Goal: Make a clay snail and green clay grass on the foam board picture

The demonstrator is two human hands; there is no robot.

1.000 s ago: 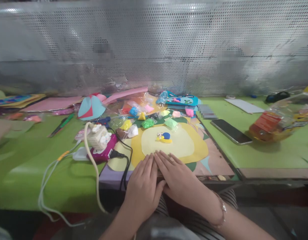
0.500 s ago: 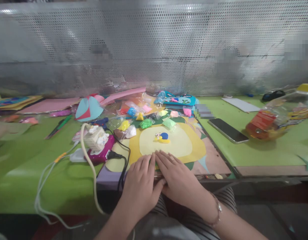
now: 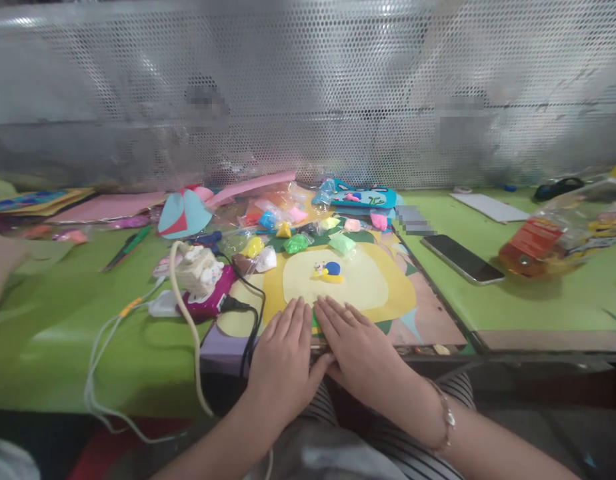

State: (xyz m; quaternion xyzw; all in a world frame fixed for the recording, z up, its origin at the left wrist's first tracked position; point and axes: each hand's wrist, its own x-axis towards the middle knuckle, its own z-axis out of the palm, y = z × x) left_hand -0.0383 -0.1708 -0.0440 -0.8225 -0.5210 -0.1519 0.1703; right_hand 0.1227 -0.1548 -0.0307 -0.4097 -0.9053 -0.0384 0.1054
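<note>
My left hand and my right hand lie flat at the near edge of the table, fingers stretched forward, thumbs touching. Neither holds anything. Beneath their fingertips is a pale yellow paper shape on a darker yellow one. Just beyond the fingertips, a small clay figure with a blue round part and a yellow base rests on the pale paper. Behind it lie clay packets, among them green, mint, yellow and white.
To the left stands a magenta power strip with cables and a charger. On the right are a phone and a bottle. Behind is a perforated metal screen; a blue case lies near it.
My hands have drawn slightly apart at the fingertips, which now show a gap with green between them. The whole view has shifted a little.
</note>
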